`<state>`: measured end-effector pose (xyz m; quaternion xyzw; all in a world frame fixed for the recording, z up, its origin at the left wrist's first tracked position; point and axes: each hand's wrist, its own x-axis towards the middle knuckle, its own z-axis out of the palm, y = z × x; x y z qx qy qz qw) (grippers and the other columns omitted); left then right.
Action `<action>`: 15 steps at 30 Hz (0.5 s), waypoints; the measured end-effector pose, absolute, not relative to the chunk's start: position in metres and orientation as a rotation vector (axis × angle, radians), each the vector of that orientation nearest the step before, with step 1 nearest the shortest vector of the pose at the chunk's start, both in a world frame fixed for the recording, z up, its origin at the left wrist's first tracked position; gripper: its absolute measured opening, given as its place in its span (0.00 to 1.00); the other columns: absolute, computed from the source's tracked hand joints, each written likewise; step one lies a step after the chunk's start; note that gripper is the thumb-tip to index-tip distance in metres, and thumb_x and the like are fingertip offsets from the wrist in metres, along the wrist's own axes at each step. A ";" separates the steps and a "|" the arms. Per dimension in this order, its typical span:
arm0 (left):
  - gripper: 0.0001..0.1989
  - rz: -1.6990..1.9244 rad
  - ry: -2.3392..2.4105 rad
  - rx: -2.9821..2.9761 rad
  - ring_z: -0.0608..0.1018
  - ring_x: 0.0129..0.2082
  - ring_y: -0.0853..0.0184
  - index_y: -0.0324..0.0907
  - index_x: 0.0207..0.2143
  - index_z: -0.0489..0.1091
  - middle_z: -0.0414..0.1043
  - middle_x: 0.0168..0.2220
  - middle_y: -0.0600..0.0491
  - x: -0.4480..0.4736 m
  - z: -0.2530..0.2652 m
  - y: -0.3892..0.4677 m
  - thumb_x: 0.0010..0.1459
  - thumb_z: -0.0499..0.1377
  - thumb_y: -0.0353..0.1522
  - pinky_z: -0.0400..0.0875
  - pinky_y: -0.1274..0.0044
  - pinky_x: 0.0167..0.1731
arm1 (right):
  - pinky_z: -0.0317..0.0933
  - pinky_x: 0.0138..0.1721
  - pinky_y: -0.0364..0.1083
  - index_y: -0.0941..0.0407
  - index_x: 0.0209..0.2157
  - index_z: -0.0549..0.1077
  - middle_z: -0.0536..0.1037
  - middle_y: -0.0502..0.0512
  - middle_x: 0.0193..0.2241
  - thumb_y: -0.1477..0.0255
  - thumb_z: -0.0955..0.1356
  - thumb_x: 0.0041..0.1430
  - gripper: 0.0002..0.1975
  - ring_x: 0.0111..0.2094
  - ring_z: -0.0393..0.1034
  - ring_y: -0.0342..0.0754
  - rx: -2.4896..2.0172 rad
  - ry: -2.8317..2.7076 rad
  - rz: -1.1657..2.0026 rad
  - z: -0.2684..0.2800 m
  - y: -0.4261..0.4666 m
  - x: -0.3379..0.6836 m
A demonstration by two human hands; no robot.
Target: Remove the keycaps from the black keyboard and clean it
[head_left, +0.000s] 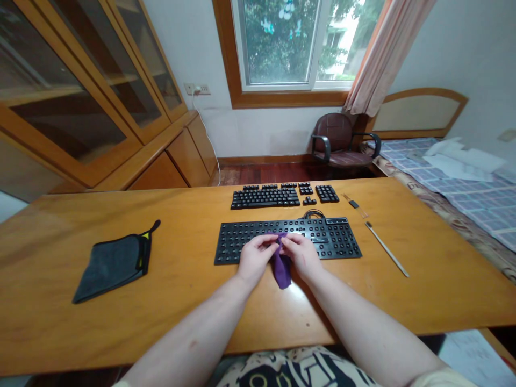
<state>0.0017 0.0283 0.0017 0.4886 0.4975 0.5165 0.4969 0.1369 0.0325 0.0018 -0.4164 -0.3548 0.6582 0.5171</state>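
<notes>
Both hands meet over the front of a black keyboard base (342, 239) whose keycaps are off. My left hand (256, 258) pinches a purple cloth (282, 273), its fingers closed at the cloth's upper end. On the other side, my right hand (301, 255) grips the same cloth between thumb and fingers. The loose part of the cloth hangs down toward me onto the desk. Whether anything is wrapped inside the cloth is hidden by the fingers. Behind the base, the removed black keycaps (264, 198) lie in keyboard order, with a number-pad group (327, 193) at their right.
A folded dark grey cloth (113, 266) lies on the desk at left. Right of the keyboard base are a thin brush (387, 250) and a small wire keycap puller (353, 204). A coiled cable (314, 214) sits behind the base. Beyond the desk stands an armchair (342, 140).
</notes>
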 end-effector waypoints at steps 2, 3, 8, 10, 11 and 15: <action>0.12 1.230 1.143 1.102 0.78 0.37 0.65 0.39 0.36 0.73 0.77 0.36 0.49 0.004 0.004 0.029 0.46 0.62 0.29 0.72 0.71 0.43 | 0.65 0.31 0.45 0.58 0.25 0.75 0.74 0.50 0.22 0.62 0.73 0.43 0.12 0.24 0.67 0.43 -1.005 -0.847 1.583 0.001 0.033 0.137; 0.12 1.229 1.119 1.075 0.78 0.37 0.65 0.39 0.36 0.72 0.77 0.36 0.49 0.004 0.004 0.029 0.45 0.62 0.29 0.73 0.71 0.42 | 0.65 0.31 0.45 0.57 0.24 0.74 0.73 0.50 0.22 0.62 0.73 0.43 0.12 0.24 0.67 0.44 -1.008 -0.850 1.587 0.001 0.033 0.137; 0.12 1.243 1.081 1.012 0.78 0.35 0.66 0.38 0.32 0.70 0.76 0.33 0.51 0.005 0.006 0.029 0.43 0.65 0.30 0.74 0.73 0.39 | 0.64 0.31 0.43 0.57 0.23 0.75 0.72 0.50 0.24 0.64 0.72 0.44 0.10 0.26 0.66 0.44 -1.049 -0.968 1.499 0.002 0.033 0.140; 0.13 1.220 1.096 1.017 0.78 0.35 0.66 0.39 0.34 0.70 0.76 0.34 0.50 0.004 0.007 0.028 0.43 0.64 0.30 0.73 0.73 0.40 | 0.64 0.30 0.43 0.56 0.25 0.76 0.72 0.51 0.26 0.64 0.72 0.45 0.10 0.27 0.65 0.45 -1.077 -1.008 1.434 0.003 0.032 0.140; 0.13 1.216 1.107 1.027 0.78 0.36 0.66 0.39 0.34 0.70 0.76 0.35 0.50 0.004 0.007 0.028 0.43 0.64 0.30 0.73 0.73 0.40 | 0.64 0.30 0.44 0.56 0.25 0.76 0.73 0.52 0.26 0.64 0.72 0.46 0.10 0.28 0.65 0.45 -1.076 -1.014 1.416 0.003 0.032 0.141; 0.10 1.234 1.125 1.103 0.78 0.36 0.65 0.38 0.32 0.72 0.76 0.34 0.50 0.004 0.008 0.027 0.44 0.63 0.31 0.72 0.72 0.42 | 0.62 0.31 0.43 0.56 0.26 0.76 0.72 0.51 0.26 0.65 0.71 0.48 0.09 0.28 0.65 0.45 -1.030 -1.027 1.383 0.003 0.033 0.141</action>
